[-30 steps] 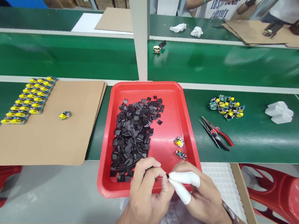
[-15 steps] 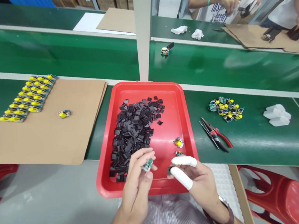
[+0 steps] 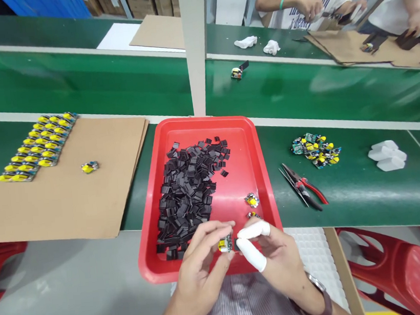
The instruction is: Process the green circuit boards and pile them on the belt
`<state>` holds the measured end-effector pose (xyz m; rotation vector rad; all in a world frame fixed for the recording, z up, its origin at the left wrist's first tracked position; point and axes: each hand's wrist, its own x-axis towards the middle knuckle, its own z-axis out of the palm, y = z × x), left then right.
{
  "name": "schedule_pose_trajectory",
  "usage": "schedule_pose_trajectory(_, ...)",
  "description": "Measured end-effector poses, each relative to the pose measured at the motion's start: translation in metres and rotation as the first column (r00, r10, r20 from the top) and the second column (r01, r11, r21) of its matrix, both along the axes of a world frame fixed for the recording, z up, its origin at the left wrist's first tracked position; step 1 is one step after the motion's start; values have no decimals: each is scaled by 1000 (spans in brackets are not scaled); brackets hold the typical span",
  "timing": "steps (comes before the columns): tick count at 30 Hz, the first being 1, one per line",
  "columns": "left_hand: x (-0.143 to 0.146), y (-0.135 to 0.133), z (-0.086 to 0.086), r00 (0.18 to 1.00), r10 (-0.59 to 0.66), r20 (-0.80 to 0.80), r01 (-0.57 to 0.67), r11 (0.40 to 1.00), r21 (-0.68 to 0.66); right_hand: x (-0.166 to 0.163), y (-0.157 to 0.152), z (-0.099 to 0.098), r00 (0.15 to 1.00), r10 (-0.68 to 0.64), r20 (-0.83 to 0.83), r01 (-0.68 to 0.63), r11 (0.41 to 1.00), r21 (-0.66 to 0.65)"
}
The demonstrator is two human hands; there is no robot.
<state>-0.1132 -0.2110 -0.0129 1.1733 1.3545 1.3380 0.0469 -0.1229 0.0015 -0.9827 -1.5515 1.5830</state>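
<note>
Left hand point(image 3: 201, 268) pinched around a small circuit board point(image 3: 225, 244) with a yellow component, thumb and fingers closed on it above the near rim of the red tray point(image 3: 259, 173). Right hand point(image 3: 273, 255) close against it, two fingertips capped in white finger cots point(image 3: 252, 239), pressing a small black piece point(image 3: 236, 245) to the board's right side; black piece mostly hidden between the fingertips. Wristwatch point(image 3: 324, 304) on the right wrist. Both hands over the tray's front edge, striped shirt point(image 3: 241, 309) below.

Inside the tray, just beyond the left fingers, a loose heap of black plastic clips point(image 3: 190, 188) spread across the left half. Nearer the right wall, two more small boards point(image 3: 251, 200), one half hidden behind the right fingers.

Right of the tray on the green conveyor belt point(image 3: 336, 92): red-handled pliers point(image 3: 304, 188), then a small pile of circuit boards point(image 3: 315, 149), then white foam pieces point(image 3: 386, 154) well apart at the far right. Left of the tray, a cardboard sheet point(image 3: 69, 189) carrying neat rows of yellow-topped boards point(image 3: 36, 145) and one stray board point(image 3: 89, 166).

Farther back, a lone board point(image 3: 238, 71) on the belt beside a grey upright post point(image 3: 195, 51). White cloth gloves point(image 3: 255, 44) beyond that. Across the line, other people's hands point(image 3: 309, 6) busy over more cardboard. Red stool point(image 3: 407, 272) at lower right.
</note>
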Motion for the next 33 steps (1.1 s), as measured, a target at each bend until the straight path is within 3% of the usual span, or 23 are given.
schedule_pose_trajectory(9, 3, 1, 3, 996, -2, 89, 9, 997, -72, -1, 2, 1, 999, 39, -6, -39, 999, 19)
schedule_pose_trajectory(17, -1, 3, 4, 986, -15, -169, 19, 1000, 25, 4, 3, 2, 998, 40, -43, -39, 999, 29)
schedule_pose_trajectory(24, 3, 7, 15, 959, 11, -282, 11, 997, 77, 12, 6, -2, 990, 74, -119, -90, 987, -131)
schedule_pose_trajectory(33, 3, 8, 28, 969, -26, -245, 45, 996, 72, 20, 12, -22, 954, 132, -271, -234, 890, -391)
